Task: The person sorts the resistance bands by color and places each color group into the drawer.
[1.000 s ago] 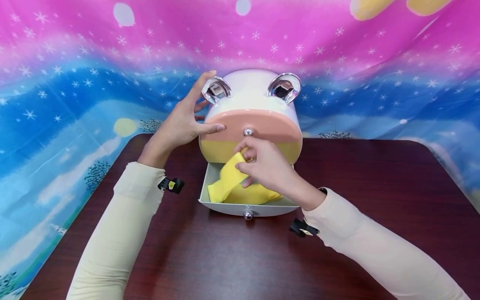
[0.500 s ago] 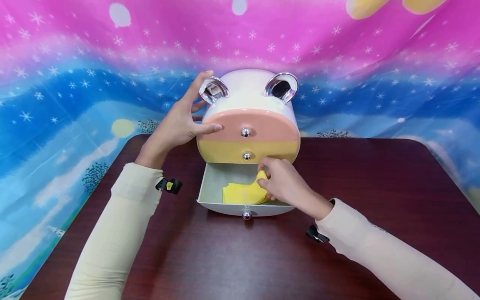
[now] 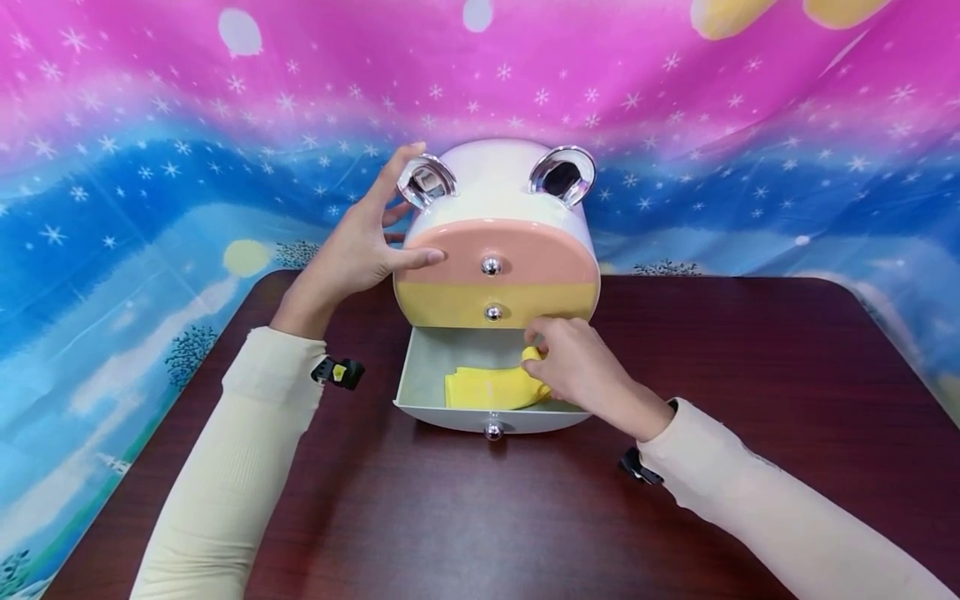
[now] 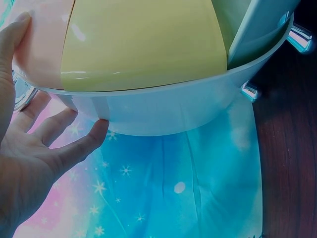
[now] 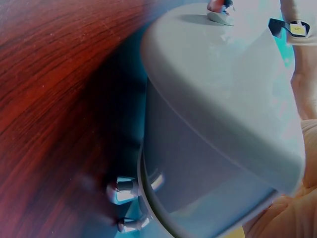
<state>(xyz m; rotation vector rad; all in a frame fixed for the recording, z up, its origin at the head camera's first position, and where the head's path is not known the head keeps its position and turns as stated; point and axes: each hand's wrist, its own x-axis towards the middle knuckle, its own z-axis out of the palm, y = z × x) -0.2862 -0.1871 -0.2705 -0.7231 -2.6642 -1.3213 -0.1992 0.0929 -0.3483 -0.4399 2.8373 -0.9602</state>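
Observation:
A small drawer cabinet [image 3: 498, 187], white with two shiny silver ears, stands on the table with its lowest drawer [image 3: 427, 358] pulled out. My left hand [image 3: 356, 242] grips its left side; the thumb lies on the pink front, and the left wrist view shows the other fingers [image 4: 91, 141] against the white wall. A folded yellow cloth [image 3: 487, 389] lies flat in the drawer. Over the drawer's right part, my right hand [image 3: 577, 362] pinches the cloth's raised right end between thumb and fingers. In the right wrist view the drawer's pale front [image 5: 223, 84] hides most of that hand.
Above the drawer, the pink [image 3: 457, 242] and yellow [image 3: 442, 304] drawers are closed, each with a silver knob. The dark wooden table [image 3: 480, 517] extends around the cabinet. A printed curtain [image 3: 300, 100] hangs close behind. Both wrists wear black straps.
My right hand has moved right and down toward the drawer's right side, drawing the cloth with it; the cloth's left part now lies flat. My left hand stays on the cabinet.

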